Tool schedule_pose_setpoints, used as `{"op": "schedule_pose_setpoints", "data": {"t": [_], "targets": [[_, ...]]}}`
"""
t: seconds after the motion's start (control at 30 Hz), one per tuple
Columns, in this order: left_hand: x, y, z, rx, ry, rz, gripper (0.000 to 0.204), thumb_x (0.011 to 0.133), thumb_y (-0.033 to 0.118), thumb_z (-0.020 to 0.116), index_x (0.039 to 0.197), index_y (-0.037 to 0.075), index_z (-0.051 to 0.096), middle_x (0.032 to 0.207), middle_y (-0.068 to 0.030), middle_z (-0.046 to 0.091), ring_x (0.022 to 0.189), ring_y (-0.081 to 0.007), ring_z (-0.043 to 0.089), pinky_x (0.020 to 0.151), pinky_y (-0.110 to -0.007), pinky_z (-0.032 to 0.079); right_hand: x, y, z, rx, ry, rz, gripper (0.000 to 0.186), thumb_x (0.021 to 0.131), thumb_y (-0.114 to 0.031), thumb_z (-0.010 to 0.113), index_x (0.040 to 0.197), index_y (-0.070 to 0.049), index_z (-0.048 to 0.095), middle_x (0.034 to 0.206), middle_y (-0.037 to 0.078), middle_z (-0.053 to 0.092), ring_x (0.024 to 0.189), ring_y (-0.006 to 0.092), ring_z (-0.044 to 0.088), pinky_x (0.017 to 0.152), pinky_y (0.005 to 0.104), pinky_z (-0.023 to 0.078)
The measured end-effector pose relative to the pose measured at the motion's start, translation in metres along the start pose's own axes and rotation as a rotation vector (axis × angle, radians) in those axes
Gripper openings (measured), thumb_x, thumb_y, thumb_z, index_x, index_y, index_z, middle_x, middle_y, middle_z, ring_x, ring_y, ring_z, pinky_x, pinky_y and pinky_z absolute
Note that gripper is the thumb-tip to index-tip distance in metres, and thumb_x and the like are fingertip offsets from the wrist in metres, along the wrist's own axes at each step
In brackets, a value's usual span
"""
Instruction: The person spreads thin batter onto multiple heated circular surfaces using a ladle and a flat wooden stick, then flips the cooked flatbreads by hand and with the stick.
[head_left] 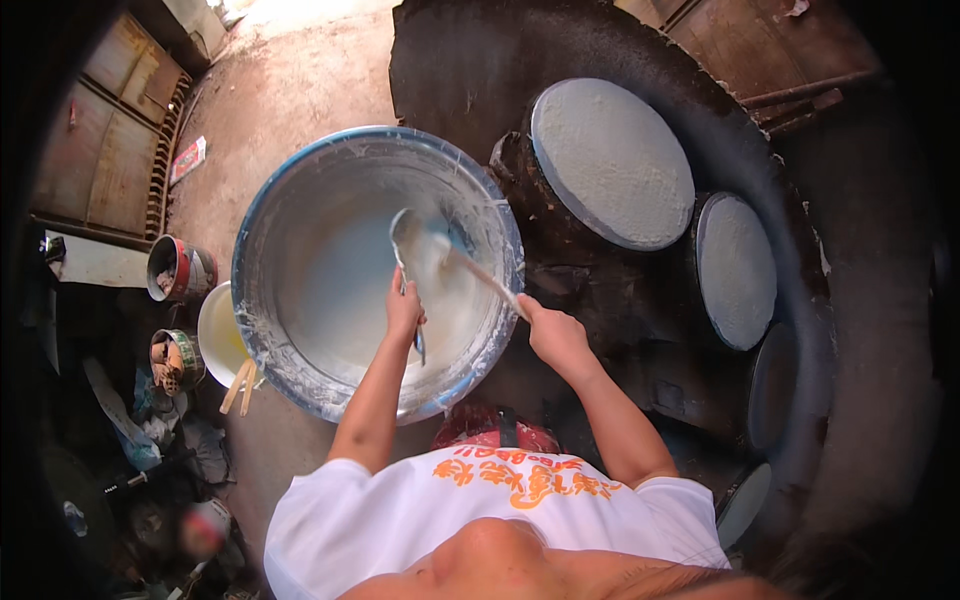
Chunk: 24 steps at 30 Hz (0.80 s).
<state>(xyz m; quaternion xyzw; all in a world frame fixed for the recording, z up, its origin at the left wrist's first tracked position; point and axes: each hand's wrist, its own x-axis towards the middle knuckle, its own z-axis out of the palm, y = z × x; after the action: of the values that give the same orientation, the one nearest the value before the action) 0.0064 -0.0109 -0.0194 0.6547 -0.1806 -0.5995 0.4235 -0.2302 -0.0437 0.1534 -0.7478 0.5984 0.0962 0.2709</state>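
In front of me stands a large round blue tub [262,215], its walls smeared with white paste and thick pale batter [345,335] lying inside. Above the batter, my left hand [405,308] is closed around a ladle [403,228], whose handle sticks out below the fist. My right hand [556,336], over the tub's right rim, grips a wooden-handled stick tool [487,280]. Its far end is coated in white batter, so its shape cannot be made out; it meets or nearly meets the ladle's bowl.
On the dark surface to the right are round griddles covered in a pale layer, a large one [612,165] and a smaller one [737,270]; darker discs sit nearer me. Left of the tub are a white bowl [216,330] with yellow liquid, wooden handles [238,387] and two cans [183,268].
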Motion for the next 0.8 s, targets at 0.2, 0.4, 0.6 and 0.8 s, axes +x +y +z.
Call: {"op": "schedule_pose_setpoints", "data": {"t": [0.2,0.4,0.6,0.8], "targets": [[-0.001,-0.032,0.072,-0.811,0.032,-0.346,0.025,0.094,0.016,0.042,0.119,0.017,0.038,0.055,0.0023,0.03,0.041,-0.0083,0.034,0.034,-0.022,0.029,-0.015,0.018,0.078,0.185,-0.076,0.049,0.043,0.091,-0.014,0.041,0.133,-0.016,0.045,0.095,0.026,0.063,0.085,0.0431,0.062,0.076,0.0507,0.049],[-0.01,-0.029,0.067,-1.409,-0.321,-0.597,0.023,0.094,0.016,0.046,0.072,0.011,0.041,0.055,0.0039,0.034,0.042,-0.0062,0.034,0.035,-0.019,0.028,-0.052,0.026,0.05,0.927,-0.354,0.235,0.044,0.096,-0.023,0.044,0.139,-0.018,0.04,0.066,0.01,0.057,0.045,0.0191,0.052,0.04,0.0325,0.042],[-0.138,0.105,0.041,-1.422,-0.975,-0.465,0.043,0.099,0.032,0.04,0.062,0.011,0.035,0.048,0.0025,0.03,0.037,-0.0091,0.028,0.035,-0.022,0.028,-0.119,0.035,0.005,1.577,-0.529,-0.007,0.049,0.097,-0.018,0.043,0.144,-0.023,0.028,0.06,0.0,0.043,0.042,0.0054,0.034,0.037,0.0198,0.031],[-0.248,0.277,0.038,-0.958,-1.279,0.017,0.04,0.101,0.034,0.034,0.069,0.01,0.034,0.046,0.0037,0.03,0.033,-0.0057,0.028,0.03,-0.02,0.026,-0.152,-0.015,-0.094,1.886,-0.504,-0.534,0.044,0.099,-0.021,0.043,0.142,-0.024,0.035,0.059,0.0,0.041,0.041,0.0055,0.029,0.034,0.0191,0.025]]}}
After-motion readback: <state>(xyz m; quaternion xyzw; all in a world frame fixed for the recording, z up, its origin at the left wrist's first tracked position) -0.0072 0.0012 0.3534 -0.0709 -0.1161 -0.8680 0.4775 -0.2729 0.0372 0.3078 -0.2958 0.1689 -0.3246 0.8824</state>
